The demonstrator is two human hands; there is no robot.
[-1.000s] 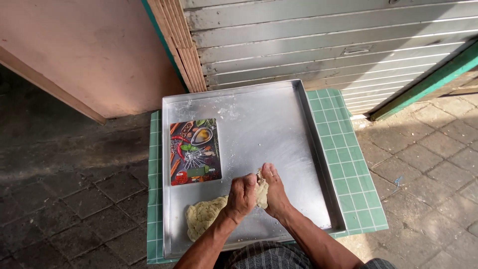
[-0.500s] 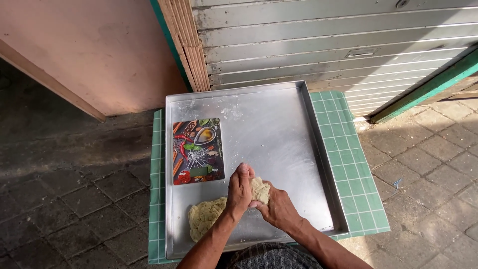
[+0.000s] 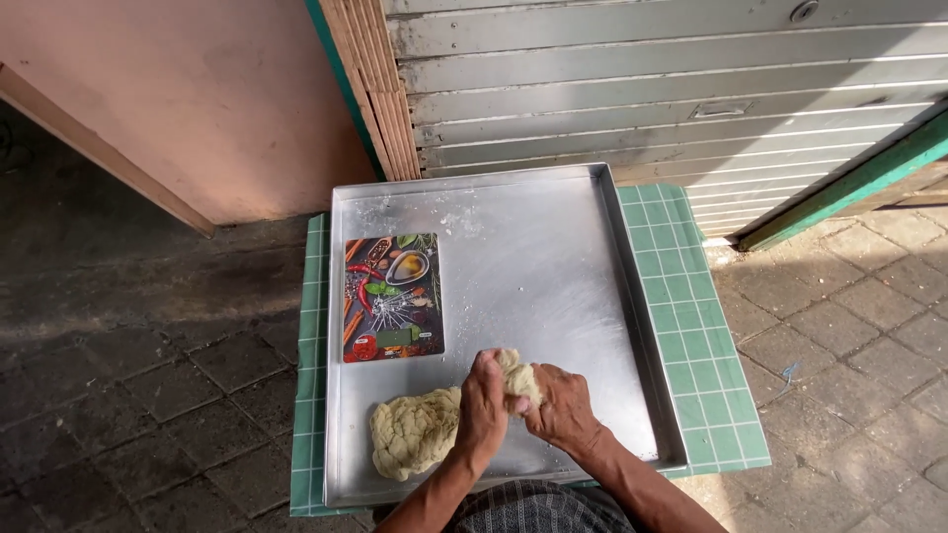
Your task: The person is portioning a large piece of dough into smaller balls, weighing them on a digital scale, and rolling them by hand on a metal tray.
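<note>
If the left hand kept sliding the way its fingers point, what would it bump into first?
The left hand points up the tray and already grips the small dough piece. Past that lies bare floured metal tray, then probably its far rim; the picture board sits off to the side.

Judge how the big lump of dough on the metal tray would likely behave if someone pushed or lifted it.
The big dough lump looks soft and crumbly, so a push would probably dent it. Lifted, it may sag or break. It lies flat on the tray, unlikely to roll.
</note>
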